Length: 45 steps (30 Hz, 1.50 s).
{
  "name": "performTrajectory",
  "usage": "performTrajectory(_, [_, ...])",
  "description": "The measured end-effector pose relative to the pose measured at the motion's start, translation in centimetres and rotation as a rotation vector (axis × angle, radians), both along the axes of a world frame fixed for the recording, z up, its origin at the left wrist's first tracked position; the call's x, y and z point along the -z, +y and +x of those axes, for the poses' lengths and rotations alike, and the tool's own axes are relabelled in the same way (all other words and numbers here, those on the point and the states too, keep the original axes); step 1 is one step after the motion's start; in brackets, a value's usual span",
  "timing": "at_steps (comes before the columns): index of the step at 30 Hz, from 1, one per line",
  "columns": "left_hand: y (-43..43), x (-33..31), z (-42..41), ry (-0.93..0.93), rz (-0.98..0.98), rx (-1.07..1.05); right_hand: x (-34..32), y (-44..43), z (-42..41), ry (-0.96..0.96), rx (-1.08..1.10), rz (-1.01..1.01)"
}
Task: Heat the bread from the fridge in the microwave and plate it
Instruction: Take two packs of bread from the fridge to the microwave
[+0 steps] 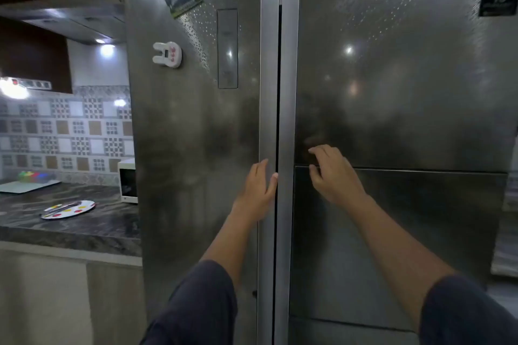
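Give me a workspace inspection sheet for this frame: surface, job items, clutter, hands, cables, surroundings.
Surface: dark marbled counter, left of fridge.
Job's things: fridge doors shut; white microwave partly hidden behind fridge; dotted plate on counter; bread not seen.
Clutter: utensils lying on plate; colourful items on a white board.
Hands: left hand on left door handle; right hand fingers at right door seam; both empty.
Cables: nothing seen.
Surroundings: tiled backsplash, magnets on doors.

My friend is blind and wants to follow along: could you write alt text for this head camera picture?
A person's left hand rests on the edge of the left door of a closed steel fridge, while the right hand curls at a seam on the right door. At left, a dotted plate lies on a dark counter near a white microwave.
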<state>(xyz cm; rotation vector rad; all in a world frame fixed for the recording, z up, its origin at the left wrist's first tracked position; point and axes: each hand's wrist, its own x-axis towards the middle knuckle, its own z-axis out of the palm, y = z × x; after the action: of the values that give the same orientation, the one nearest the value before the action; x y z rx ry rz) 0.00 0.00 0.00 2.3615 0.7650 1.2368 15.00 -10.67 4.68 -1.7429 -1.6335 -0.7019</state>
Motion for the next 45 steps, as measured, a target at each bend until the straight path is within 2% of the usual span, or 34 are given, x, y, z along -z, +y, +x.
performTrajectory(7, [3.6,7.6,5.0,-0.123,-0.303,0.052,1.1,6.8,-0.7,-0.402,0.021,-0.08])
performTrajectory(11, [4.2,10.6,8.2,-0.115,-0.424,0.19,1.4,9.8,-0.5,-0.661,0.162,-0.148])
performTrajectory(14, [4.3,11.9,9.5,-0.157,-0.482,0.244,2.0,11.0,-0.1,-0.732,0.353,-0.243])
performTrajectory(17, [4.4,12.7,9.9,-0.22,-0.503,0.28,2.9,11.5,0.6,-0.739,0.383,-0.312])
performTrajectory(19, [4.3,13.1,9.9,-0.249,-0.5,0.274,2.7,11.1,-0.3,-0.812,0.494,-0.428])
performTrajectory(21, [3.9,13.2,9.8,-0.275,-0.511,0.263,3.2,10.9,-0.1,-0.766,0.516,-0.416])
performTrajectory(25, [3.6,12.7,9.6,-0.252,-0.514,0.245,2.7,10.7,-0.3,-0.904,0.607,-0.368])
performTrajectory(27, [3.5,12.5,9.5,-0.239,-0.517,0.237,3.0,10.9,0.1,-0.95,0.568,-0.381])
performTrajectory(29, [2.5,12.5,9.0,-0.233,-0.516,0.239,3.1,9.7,-0.6,-0.913,0.578,-0.353])
performTrajectory(32, [0.2,12.9,8.1,-0.227,-0.489,0.203,3.9,7.8,-0.7,-0.782,0.438,-0.302])
performTrajectory(37, [-5.8,13.5,6.2,-0.231,-0.427,0.142,4.3,1.5,-2.2,-0.799,0.376,-0.127])
performTrajectory(42, [-13.2,14.7,4.2,-0.185,-0.307,0.144,5.0,-5.8,-2.4,-0.766,0.299,-0.066])
performTrajectory(45, [-18.5,14.8,2.9,-0.257,-0.189,0.059,5.2,-11.0,-2.6,-0.669,0.218,-0.069])
